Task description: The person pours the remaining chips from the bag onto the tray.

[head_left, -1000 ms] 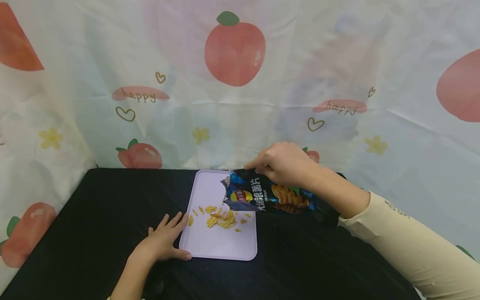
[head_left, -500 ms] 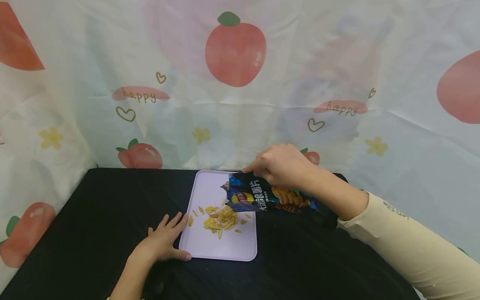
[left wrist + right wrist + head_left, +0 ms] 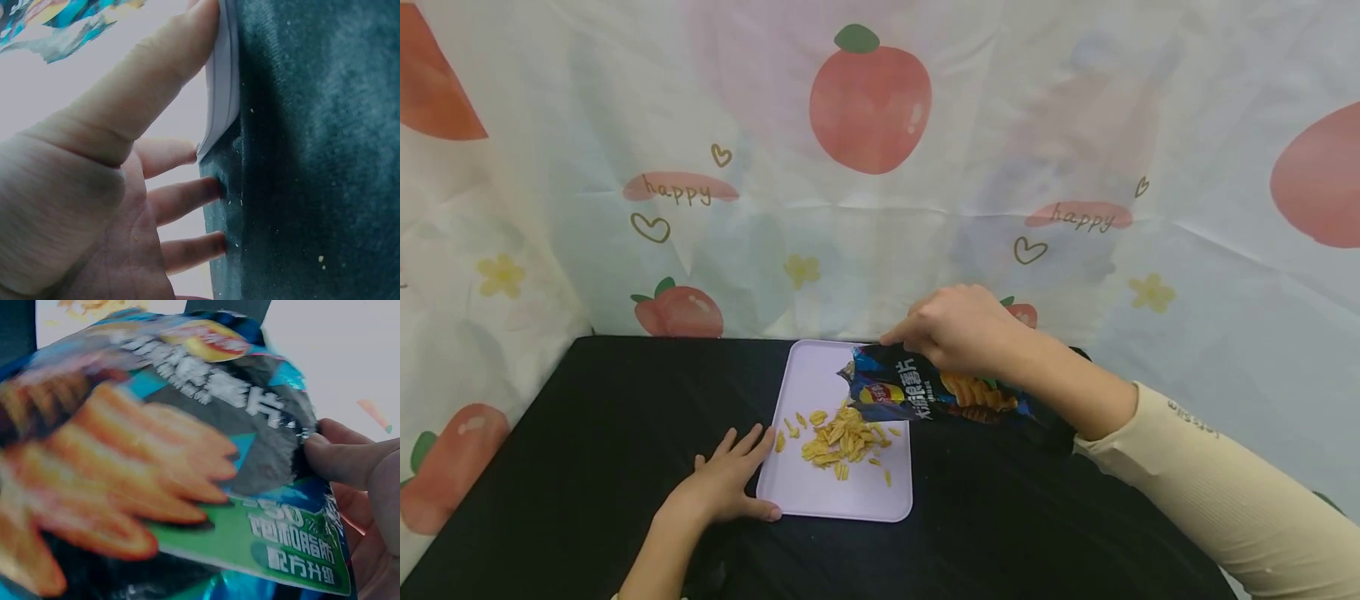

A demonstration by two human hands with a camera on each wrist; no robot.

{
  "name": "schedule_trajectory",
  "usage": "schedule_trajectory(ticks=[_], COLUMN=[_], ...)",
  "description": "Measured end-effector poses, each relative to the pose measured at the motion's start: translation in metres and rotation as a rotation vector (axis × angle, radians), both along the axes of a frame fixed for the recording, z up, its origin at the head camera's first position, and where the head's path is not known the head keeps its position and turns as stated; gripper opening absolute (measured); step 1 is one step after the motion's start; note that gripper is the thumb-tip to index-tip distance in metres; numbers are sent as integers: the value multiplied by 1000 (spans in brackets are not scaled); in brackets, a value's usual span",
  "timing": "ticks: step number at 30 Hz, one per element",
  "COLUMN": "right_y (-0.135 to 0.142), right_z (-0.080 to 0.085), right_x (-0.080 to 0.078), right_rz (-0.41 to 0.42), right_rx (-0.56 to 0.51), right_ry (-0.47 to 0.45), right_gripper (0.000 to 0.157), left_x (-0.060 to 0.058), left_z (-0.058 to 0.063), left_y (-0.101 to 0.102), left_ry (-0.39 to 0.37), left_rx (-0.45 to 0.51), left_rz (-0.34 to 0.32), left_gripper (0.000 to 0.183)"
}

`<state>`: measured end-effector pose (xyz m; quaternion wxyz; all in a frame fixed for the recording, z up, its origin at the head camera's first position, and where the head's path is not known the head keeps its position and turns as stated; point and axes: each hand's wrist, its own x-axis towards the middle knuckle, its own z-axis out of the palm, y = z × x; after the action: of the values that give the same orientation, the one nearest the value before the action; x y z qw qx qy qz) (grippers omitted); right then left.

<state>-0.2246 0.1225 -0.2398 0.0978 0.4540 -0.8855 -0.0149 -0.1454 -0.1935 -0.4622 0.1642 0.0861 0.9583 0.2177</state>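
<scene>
A dark blue and black bag of potato chips [image 3: 898, 387] lies on its side in the air, its torn mouth over the lilac tray [image 3: 827, 497]. My right hand [image 3: 966, 329] grips the bag by its upper edge; in the right wrist view the thumb [image 3: 337, 464] presses on the printed front. Below the mouth, yellow ridged chips [image 3: 844, 437] form a loose pile, with a few pieces scattered around it. At the tray's left edge my left hand [image 3: 722, 483] rests with fingers spread, its thumb touching the near left corner.
Black cloth [image 3: 640, 417] covers the table. Close behind the tray hangs a pale curtain [image 3: 880, 242] printed with fruit, hearts and flowers. Small crumbs dot the cloth near the left hand in the left wrist view.
The chip pile on the tray has grown, with more pieces spread toward its near side. The bag has shifted slightly left in my right hand. My left hand has stayed in place.
</scene>
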Motion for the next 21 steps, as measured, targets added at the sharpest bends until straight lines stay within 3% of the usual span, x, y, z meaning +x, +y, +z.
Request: schedule_trajectory(ticks=[21], right_y=[0], right_z=[12], right_x=[5], right_rz=[-1], right_rx=[32], right_ry=[4], right_gripper=[33], left_x=[2], left_z=[2], left_y=[0], left_ry=[5], left_rx=[7], left_rz=[-20], left_gripper=[115])
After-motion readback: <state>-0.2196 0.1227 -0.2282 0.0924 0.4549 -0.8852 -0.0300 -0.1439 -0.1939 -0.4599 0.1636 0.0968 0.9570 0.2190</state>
